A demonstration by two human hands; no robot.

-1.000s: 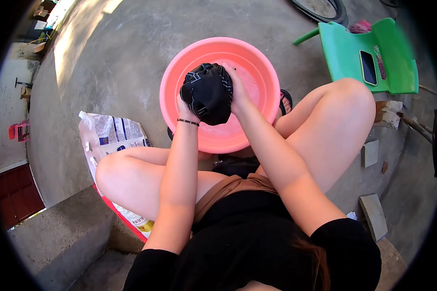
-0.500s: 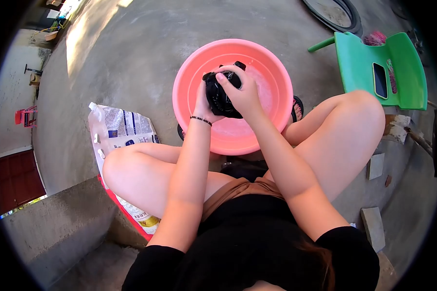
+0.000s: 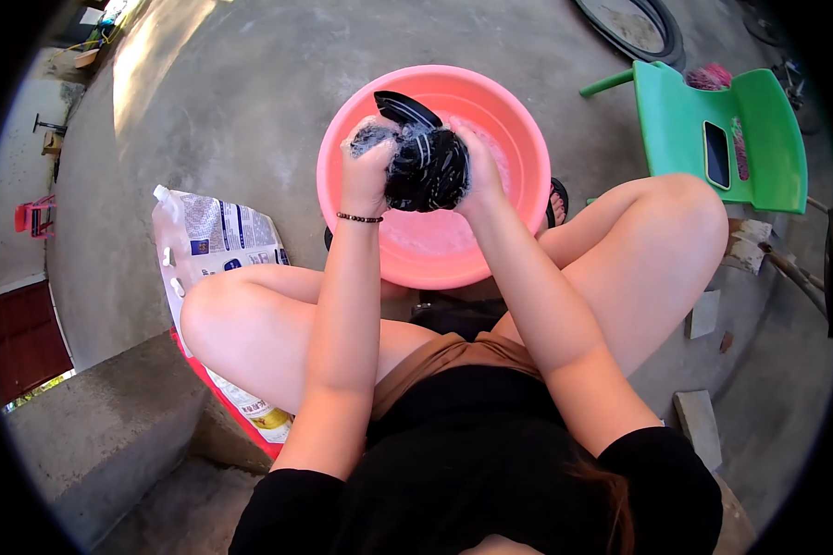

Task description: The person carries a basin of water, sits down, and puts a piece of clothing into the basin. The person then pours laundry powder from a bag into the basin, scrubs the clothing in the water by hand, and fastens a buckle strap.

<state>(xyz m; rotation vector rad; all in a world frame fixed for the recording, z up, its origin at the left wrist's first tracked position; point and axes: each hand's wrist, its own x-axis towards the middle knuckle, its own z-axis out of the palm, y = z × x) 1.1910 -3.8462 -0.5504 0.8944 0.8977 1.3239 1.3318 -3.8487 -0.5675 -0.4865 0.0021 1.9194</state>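
Held over the pink basin is a wet, bunched black cloth item, streaked with suds. One stiff-looking, band-like part with pale lines sticks up at its far edge; its exact kind I cannot make out. My left hand, with a beaded bracelet at the wrist, is closed on the left side of the cloth, and foam coats its fingers. My right hand grips the right side, its fingers partly hidden behind the cloth. Cloudy, sudsy water shows in the basin beneath.
A green plastic chair stands at the right with a phone on its seat. By my left knee is a printed plastic bag. Concrete blocks lie at the lower right. A black tyre lies at the far right.
My hands have moved apart to opposite sides of the black cloth, and my right hand no longer lies over its top. The striped band now sticks up, and foam shows at my left hand.
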